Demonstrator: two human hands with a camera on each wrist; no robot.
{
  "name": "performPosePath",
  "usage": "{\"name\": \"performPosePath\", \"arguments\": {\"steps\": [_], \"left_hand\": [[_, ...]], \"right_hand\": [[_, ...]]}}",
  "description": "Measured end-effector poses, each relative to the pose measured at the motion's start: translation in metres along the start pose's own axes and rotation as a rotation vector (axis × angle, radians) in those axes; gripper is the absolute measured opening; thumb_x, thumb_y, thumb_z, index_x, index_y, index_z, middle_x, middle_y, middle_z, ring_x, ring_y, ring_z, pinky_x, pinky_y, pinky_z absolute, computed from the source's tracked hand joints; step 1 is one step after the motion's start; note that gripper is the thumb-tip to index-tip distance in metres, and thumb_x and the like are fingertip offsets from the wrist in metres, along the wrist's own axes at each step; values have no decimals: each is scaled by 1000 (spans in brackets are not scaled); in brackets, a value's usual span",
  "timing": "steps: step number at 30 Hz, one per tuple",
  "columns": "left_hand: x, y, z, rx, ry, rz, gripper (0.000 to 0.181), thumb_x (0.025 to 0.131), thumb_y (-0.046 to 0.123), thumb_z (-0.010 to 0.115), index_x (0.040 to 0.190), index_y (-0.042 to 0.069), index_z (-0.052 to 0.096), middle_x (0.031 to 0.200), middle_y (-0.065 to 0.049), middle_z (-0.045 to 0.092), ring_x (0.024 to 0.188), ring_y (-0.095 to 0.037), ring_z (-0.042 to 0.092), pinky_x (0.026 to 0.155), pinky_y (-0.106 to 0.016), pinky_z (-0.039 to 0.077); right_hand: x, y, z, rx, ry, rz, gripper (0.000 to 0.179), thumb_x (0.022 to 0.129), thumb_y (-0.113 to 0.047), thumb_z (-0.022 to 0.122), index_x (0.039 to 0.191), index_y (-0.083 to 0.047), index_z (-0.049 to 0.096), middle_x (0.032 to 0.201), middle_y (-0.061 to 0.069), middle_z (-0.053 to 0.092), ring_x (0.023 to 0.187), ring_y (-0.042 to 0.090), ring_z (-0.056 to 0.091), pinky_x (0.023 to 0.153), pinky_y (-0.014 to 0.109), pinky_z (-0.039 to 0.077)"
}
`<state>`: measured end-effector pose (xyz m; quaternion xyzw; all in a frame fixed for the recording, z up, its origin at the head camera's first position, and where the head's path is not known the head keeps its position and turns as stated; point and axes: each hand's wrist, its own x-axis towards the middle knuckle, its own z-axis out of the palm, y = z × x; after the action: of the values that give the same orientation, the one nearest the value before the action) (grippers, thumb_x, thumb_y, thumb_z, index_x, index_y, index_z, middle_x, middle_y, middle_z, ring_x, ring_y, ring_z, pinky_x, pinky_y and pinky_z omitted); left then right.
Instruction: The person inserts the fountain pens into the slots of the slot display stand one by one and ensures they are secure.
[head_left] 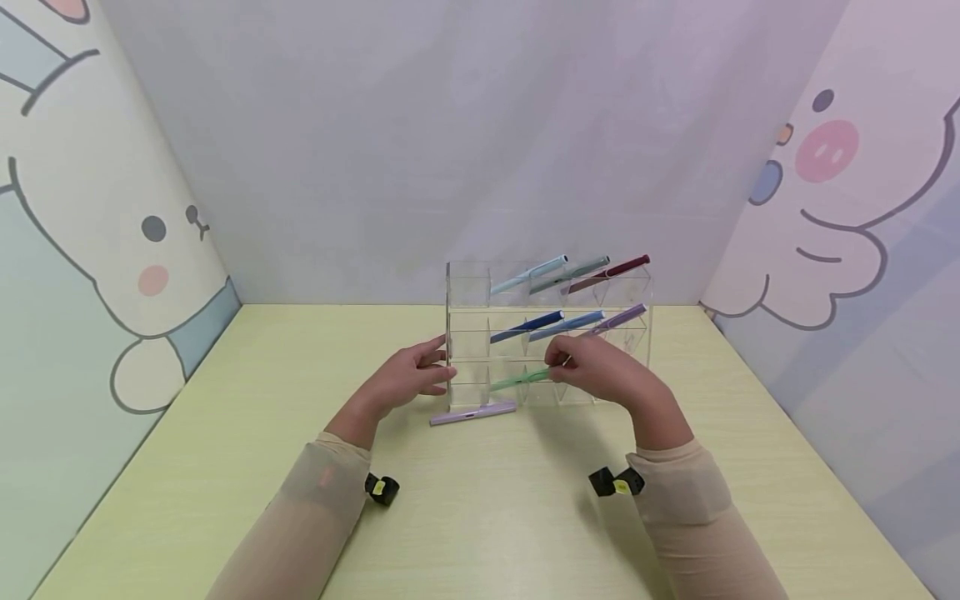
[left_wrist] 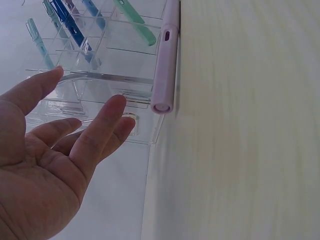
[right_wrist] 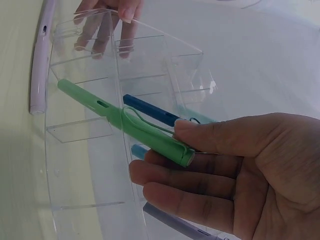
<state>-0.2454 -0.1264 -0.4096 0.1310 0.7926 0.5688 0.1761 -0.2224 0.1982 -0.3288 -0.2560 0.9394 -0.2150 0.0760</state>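
Observation:
A clear acrylic pen rack with tiers of compartments stands on the table. At its left end, my left hand touches the side with loosely extended fingers. My right hand pinches the clip end of a light green pen between thumb and fingers. The green pen's other end lies inside the lowest tier, tilted. Along the rack's front foot, a lilac pen lies on the table, near my left hand.
The top tier holds a pale blue pen, a grey-green pen and a dark red pen. In the middle tier lean a dark blue pen, a blue pen and a purple pen. Behind is a pale curtain.

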Motion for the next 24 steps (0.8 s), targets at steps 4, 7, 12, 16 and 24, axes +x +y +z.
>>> {"name": "performPosePath", "arguments": {"steps": [4, 7, 12, 16, 24], "left_hand": [[0, 0, 0, 4, 2, 1, 79, 93, 38, 68, 157, 30, 23, 155, -5, 40, 106, -21, 70, 105, -44, 48], [0, 0, 0, 9, 4, 3, 78, 93, 38, 67, 157, 31, 23, 155, -5, 40, 106, -21, 70, 106, -45, 47], [0, -1, 0, 8, 4, 2, 78, 93, 38, 68, 157, 31, 23, 154, -5, 40, 105, -21, 70, 107, -45, 46], [1, -1, 1, 2, 1, 3, 79, 93, 38, 68, 157, 30, 23, 154, -5, 40, 108, -21, 69, 103, -43, 49], [1, -1, 1, 9, 9, 1, 79, 92, 39, 69, 157, 30, 24, 155, -6, 40, 106, -21, 70, 103, -43, 49]], "right_hand": [[-5, 0, -5, -24, 2, 32, 20, 97, -26, 63, 111, -13, 66, 103, -3, 68, 100, 17, 66, 86, 39, 56], [-12, -1, -11, -43, 28, 66, 24, 98, -31, 61, 115, -14, 64, 110, -1, 68, 105, 20, 67, 88, 42, 56], [-21, -7, -19, -68, 91, 76, 29, 99, -32, 59, 121, -13, 61, 121, 4, 66, 110, 24, 66, 92, 46, 54], [-25, -20, -19, -71, 114, 45, 29, 98, -29, 62, 123, -15, 61, 123, 3, 66, 111, 23, 65, 93, 46, 53], [-17, -54, 9, -84, -52, -89, 15, 95, -31, 65, 107, -23, 65, 100, -13, 66, 94, 8, 64, 82, 33, 55]]}}
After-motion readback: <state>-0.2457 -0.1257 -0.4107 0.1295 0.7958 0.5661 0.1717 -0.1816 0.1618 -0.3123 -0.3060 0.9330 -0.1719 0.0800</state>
